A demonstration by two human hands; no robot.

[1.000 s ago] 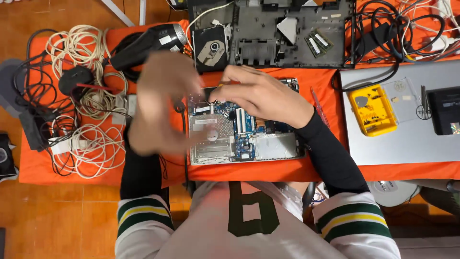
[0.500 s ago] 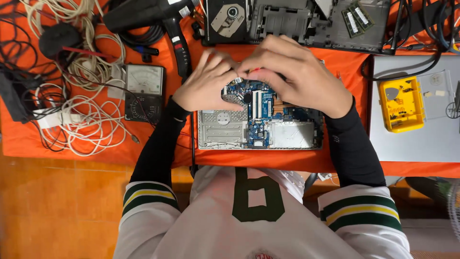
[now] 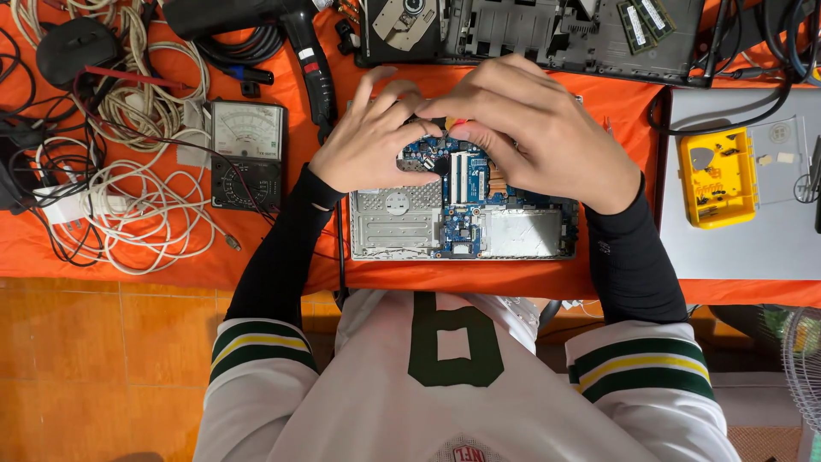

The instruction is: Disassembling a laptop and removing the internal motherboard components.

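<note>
An opened laptop base [image 3: 513,235] with a blue circuit board [image 3: 462,214] lies on the orange cloth in front of me. My left hand [image 3: 372,141] rests on the board's upper left part with its fingers spread and curled down. My right hand [image 3: 539,128] covers the upper right of the board. Its fingertips pinch a small red and yellow item [image 3: 453,125], mostly hidden, right beside my left fingertips. Both forearms are in black sleeves.
An analogue multimeter [image 3: 248,154] and tangled white cables [image 3: 145,205] lie to the left, with a black heat gun [image 3: 282,34] above them. Another stripped laptop chassis [image 3: 547,34] sits behind. To the right a yellow parts box [image 3: 717,175] rests on a silver laptop lid [image 3: 753,239].
My left hand came down from a raised, blurred position onto the board. Both hands have drawn together over the board's upper edge, and my view has moved closer.
</note>
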